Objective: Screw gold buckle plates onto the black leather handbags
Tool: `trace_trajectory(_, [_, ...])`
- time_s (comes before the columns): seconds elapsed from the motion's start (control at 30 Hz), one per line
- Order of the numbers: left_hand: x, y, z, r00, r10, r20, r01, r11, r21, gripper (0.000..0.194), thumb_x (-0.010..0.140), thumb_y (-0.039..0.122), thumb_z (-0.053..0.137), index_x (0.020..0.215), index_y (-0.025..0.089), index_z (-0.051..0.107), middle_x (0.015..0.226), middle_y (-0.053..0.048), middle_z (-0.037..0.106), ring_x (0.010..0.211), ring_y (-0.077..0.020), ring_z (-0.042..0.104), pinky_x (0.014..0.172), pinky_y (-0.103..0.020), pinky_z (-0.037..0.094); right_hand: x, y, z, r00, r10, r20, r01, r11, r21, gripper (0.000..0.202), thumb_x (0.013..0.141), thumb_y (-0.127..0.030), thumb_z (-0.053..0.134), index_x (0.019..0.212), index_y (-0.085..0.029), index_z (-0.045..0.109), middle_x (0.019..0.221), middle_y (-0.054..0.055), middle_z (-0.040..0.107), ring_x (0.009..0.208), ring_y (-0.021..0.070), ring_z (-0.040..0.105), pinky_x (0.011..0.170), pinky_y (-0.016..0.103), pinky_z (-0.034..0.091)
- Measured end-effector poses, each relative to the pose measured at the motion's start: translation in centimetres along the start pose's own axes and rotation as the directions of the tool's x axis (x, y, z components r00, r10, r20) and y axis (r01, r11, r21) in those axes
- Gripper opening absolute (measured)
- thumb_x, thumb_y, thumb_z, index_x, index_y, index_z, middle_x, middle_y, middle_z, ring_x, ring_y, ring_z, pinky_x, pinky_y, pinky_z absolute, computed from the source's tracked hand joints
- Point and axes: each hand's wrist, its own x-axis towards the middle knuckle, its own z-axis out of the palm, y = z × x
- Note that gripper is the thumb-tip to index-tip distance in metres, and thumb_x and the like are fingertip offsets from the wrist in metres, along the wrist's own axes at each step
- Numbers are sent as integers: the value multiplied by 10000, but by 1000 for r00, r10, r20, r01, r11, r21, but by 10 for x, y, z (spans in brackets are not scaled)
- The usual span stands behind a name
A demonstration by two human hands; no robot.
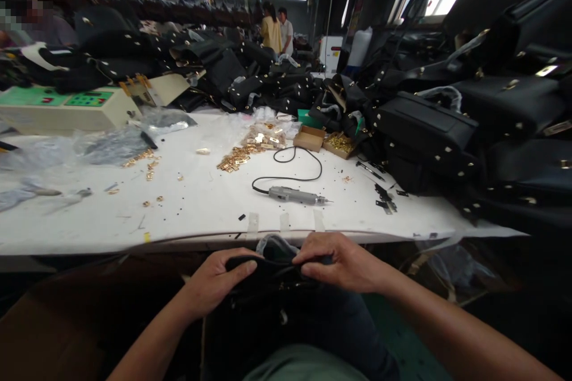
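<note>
A black bag [263, 277] rests at my lap, just below the table's front edge, with a plastic-wrapped handle [276, 244] arching at its far side. My left hand [223, 277] grips the left end of its upper edge, thumb on top. On the right, my right hand [328, 259] pinches the same edge between thumb and fingers. Much of the bag's lower part is lost in shadow. A grey electric screwdriver [297, 196] with a black cord lies on the white table beyond my hands.
Gold metal pieces [235, 158] and small open boxes [309, 138] sit mid-table. Black bags [424, 125] pile up at the right and back. A beige machine [71, 108] and plastic bags [111, 146] are at left. Two people [270, 30] stand far back; another is at far left.
</note>
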Motion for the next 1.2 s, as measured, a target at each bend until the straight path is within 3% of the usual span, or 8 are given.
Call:
trace_trajectory(0.1, [8, 2, -2, 987, 81, -141, -49, 974, 222, 336, 899, 499, 629, 1114, 267, 745, 1097, -21, 749, 1022, -245, 687, 941, -340, 520, 8, 14, 6, 996, -21, -89, 13, 996, -90, 197, 919, -191, 646, 1066, -223, 774, 949, 52, 721, 878, 164, 663, 814, 278, 503])
trace_trajectory(0.17, [11, 3, 1, 930, 228, -287, -95, 906, 412, 303, 888, 482, 644, 1093, 282, 743, 1114, -19, 741, 1053, -249, 677, 984, -367, 507, 14, 22, 9, 989, -24, -148, 7, 993, -119, 176, 923, -192, 635, 1021, -223, 778, 928, 46, 724, 863, 163, 665, 807, 280, 500])
trace_trajectory(0.3, [8, 10, 24, 583, 690, -429, -145, 608, 781, 399, 858, 378, 718, 1220, 224, 650, 1210, -99, 675, 1151, -278, 606, 1041, -449, 459, 25, 29, 13, 960, 52, -275, -59, 998, -19, 166, 896, -212, 653, 1012, -217, 771, 912, 31, 735, 848, 169, 674, 796, 288, 505])
trace_trajectory(0.37, [3, 15, 42, 482, 786, -387, -123, 498, 858, 368, 827, 377, 765, 1120, 185, 654, 1088, -114, 684, 1046, -275, 617, 956, -441, 475, 27, 31, 17, 937, 142, -319, -125, 989, 75, 187, 878, -231, 666, 1036, -207, 762, 860, 18, 731, 789, 163, 671, 752, 283, 510])
trace_trajectory(0.5, [-1, 24, 75, 625, 717, -308, -135, 488, 862, 335, 855, 484, 716, 702, 210, 598, 672, -29, 617, 698, -209, 554, 683, -377, 375, 26, 34, 31, 906, 234, -353, -173, 965, 196, 201, 843, -263, 698, 1026, -198, 751, 809, 2, 712, 744, 157, 652, 716, 280, 513])
trace_trajectory(0.67, [6, 29, 86, 728, 607, -320, -62, 523, 850, 327, 909, 488, 645, 727, 218, 676, 665, -26, 665, 727, -227, 578, 743, -422, 334, 22, 37, 55, 873, 313, -374, -180, 920, 348, 177, 811, -275, 724, 972, -208, 750, 812, 6, 715, 743, 164, 654, 719, 288, 529])
trace_trajectory(1.0, [-1, 8, 85, 754, 536, -379, -19, 595, 803, 223, 967, 261, 533, 824, 225, 700, 772, -3, 701, 819, -204, 626, 1067, -510, 320, 24, 44, 82, 848, 433, -304, -155, 753, 639, 243, 776, -334, 770, 955, -186, 698, 731, -11, 664, 625, 131, 627, 608, 252, 508])
trace_trajectory(1.2, [-6, 1, 85, 766, 507, -395, -26, 638, 769, 249, 977, 224, 462, 863, 206, 683, 835, -23, 692, 868, -200, 641, 1169, -541, 249, 27, 45, 89, 857, 409, -314, -182, 810, 557, 172, 823, -332, 720, 916, -188, 720, 771, -1, 692, 644, 134, 642, 630, 255, 526])
